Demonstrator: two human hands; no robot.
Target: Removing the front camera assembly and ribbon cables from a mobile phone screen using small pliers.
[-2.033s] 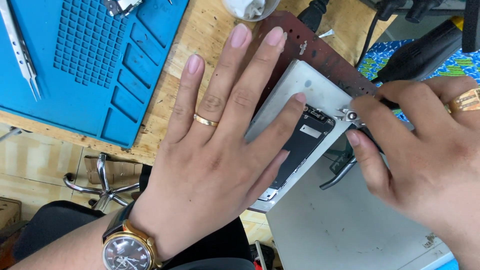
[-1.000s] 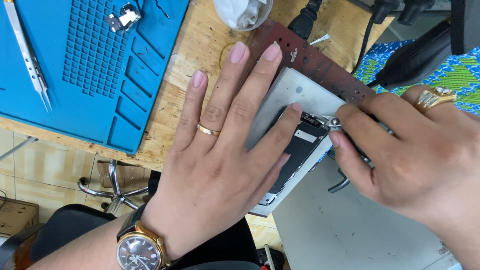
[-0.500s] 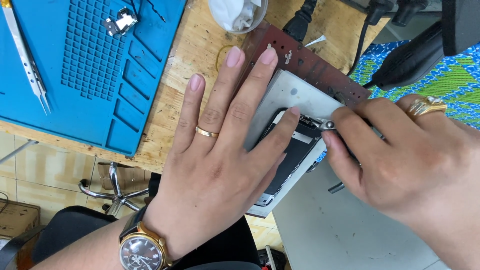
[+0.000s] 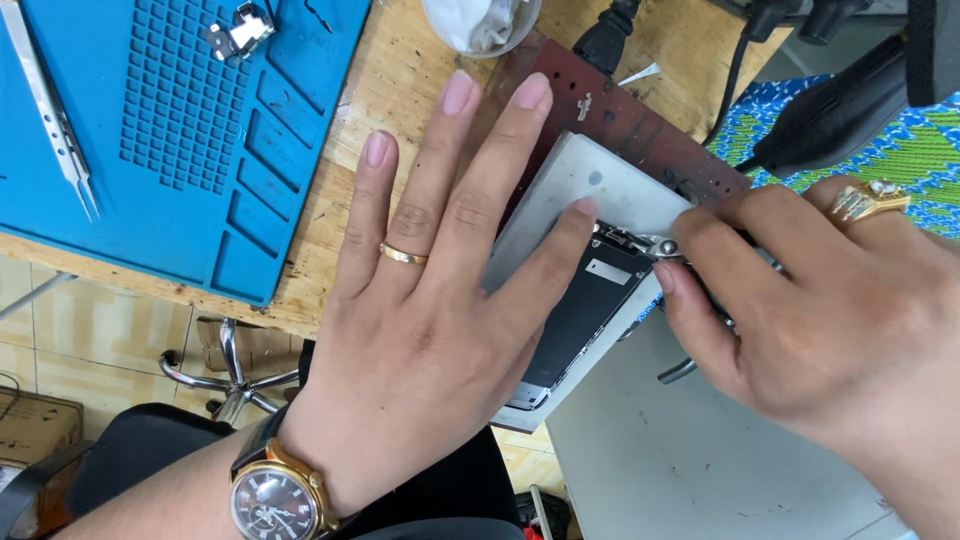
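Right hand is sliding its metal tool leftward along the opened phone, closing toward the left hand thumb.

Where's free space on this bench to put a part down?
Bare wood between the blue mat and the brown board. Grey surface under the right hand is open. Crowded around the phone, pinned by the left hand.

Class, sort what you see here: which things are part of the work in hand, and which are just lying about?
In use: left hand pressing the opened phone; right hand working a small metal tool on it; metal plate beneath.

Lying about: blue mat, tweezers, metal bracket, white bowl.
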